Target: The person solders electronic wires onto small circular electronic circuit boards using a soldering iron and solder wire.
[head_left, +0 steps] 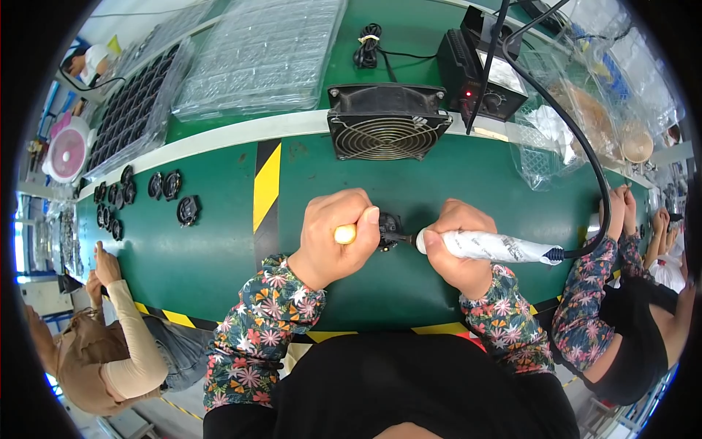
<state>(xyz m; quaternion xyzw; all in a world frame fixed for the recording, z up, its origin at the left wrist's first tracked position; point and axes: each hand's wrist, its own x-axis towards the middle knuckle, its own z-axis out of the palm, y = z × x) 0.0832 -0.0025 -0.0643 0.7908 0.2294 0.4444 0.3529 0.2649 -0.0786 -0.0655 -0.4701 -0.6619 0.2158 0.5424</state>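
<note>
My right hand (459, 245) is closed around a soldering iron (504, 246) with a white-wrapped handle and a thick black cable. Its tip points left at a small round black part (388, 225) on the green bench mat. My left hand (329, 238) is in a fist just left of that part. From the fist sticks the rounded yellow end of a handle (344, 234); the working end of this tool is hidden. The left fingers partly cover the black part, so I cannot tell whether they touch it.
A black fan (390, 124) stands ahead, with a black power unit (482, 73) with a red light behind it. Several similar black parts (188, 210) lie at left. Clear plastic trays (256, 58) are stacked at the back. Co-workers sit on both sides.
</note>
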